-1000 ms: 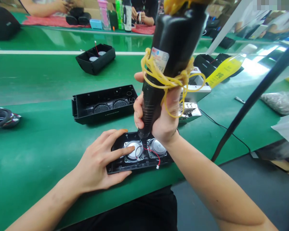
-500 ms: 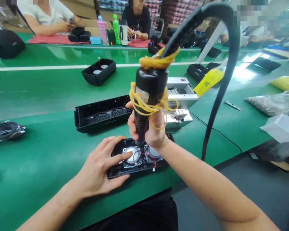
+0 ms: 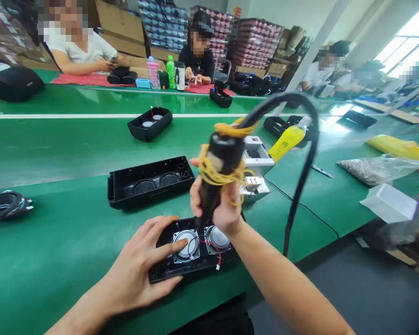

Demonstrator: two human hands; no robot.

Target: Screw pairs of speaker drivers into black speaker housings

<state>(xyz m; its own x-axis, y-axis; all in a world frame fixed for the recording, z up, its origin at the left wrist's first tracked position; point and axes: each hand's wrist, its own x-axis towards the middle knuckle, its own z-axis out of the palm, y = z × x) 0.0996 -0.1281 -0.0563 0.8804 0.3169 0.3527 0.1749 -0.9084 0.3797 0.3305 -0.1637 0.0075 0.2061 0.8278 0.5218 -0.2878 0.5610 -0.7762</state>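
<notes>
A black speaker panel (image 3: 164,271) with two round silver drivers and red and black wires lies near the table's front edge. My left hand (image 3: 145,265) rests on it, fingers spread, the index fingertip pressing the left driver (image 3: 185,245). My right hand (image 3: 218,204) is wrapped round a black electric screwdriver (image 3: 218,172) bound with yellow rubber bands. The tool stands upright, its tip down at the panel's back edge between the drivers. A thick black cable (image 3: 300,153) arches from its top down to the right.
An empty black speaker housing (image 3: 150,182) lies behind the panel. A silver box (image 3: 258,160) stands behind the tool. A loose speaker driver (image 3: 3,204) is at the left edge, plastic bags (image 3: 380,170) at the right. Other people work at the far side of the green table (image 3: 56,232).
The view has tilted up and pulled back, so the screwdriver looks smaller and the room behind shows. Both hands keep their hold and place on the tool and panel.
</notes>
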